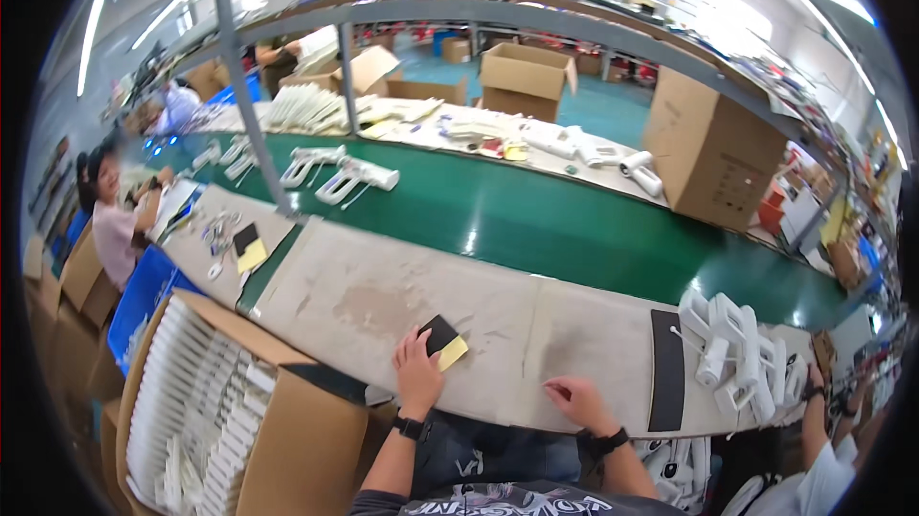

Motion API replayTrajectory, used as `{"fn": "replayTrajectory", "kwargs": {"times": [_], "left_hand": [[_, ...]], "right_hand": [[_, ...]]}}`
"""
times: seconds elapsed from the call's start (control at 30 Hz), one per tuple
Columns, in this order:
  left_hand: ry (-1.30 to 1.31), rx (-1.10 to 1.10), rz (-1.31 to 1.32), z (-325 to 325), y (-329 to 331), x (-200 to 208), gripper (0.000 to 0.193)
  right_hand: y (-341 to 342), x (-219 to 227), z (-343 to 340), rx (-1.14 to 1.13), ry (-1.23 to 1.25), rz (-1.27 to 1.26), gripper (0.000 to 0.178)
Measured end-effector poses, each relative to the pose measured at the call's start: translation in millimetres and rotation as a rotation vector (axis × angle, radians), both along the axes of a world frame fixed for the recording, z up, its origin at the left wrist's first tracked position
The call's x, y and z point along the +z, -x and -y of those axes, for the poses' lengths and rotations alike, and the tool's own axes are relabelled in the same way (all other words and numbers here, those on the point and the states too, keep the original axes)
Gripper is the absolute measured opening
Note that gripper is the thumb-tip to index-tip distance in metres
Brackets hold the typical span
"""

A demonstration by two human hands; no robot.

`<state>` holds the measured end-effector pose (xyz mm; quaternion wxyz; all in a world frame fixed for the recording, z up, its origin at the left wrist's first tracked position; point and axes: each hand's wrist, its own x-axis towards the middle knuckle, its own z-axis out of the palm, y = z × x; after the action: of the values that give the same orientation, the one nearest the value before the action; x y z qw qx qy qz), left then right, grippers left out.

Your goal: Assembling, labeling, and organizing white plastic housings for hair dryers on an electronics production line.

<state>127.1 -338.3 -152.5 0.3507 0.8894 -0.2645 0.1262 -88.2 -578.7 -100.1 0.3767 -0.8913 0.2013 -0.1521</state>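
Note:
My left hand is at the near edge of the bench, its fingers closed against the left side of a small flat pad, black with a yellow part. To its right, my right hand hovers low over the bench cover with thumb and fingers drawn together. Whatever it may hold is too small to make out. Right of that hand lies a long black mat. White gun-shaped plastic housings are heaped beside the mat.
A green conveyor belt runs beyond the bench, carrying white housings at left. An open carton full of white parts stands at lower left, near a blue bin. Co-workers sit at left and right. A metal post rises at left.

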Motion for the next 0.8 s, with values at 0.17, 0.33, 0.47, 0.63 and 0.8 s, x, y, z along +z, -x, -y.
{"fn": "replayTrajectory", "kwargs": {"times": [0.17,0.33,0.47,0.63,0.8], "left_hand": [[-0.017,-0.014,0.014,-7,-4,2,0.047],[0.002,-0.014,0.023,-1,0,5,0.044],[0.093,0.013,-0.004,-3,-2,6,0.045],[0.091,-0.017,0.004,0,-2,1,0.047],[0.076,-0.017,0.028,-6,-3,-1,0.045]], "right_hand": [[-28,202,47,0.264,0.227,0.296,0.013],[-105,405,121,0.057,0.687,0.712,0.029],[-221,515,197,-0.046,1.022,0.443,0.043],[-299,540,222,-0.266,1.057,-0.172,0.089],[-305,526,209,-0.196,0.949,-0.194,0.081]]}}
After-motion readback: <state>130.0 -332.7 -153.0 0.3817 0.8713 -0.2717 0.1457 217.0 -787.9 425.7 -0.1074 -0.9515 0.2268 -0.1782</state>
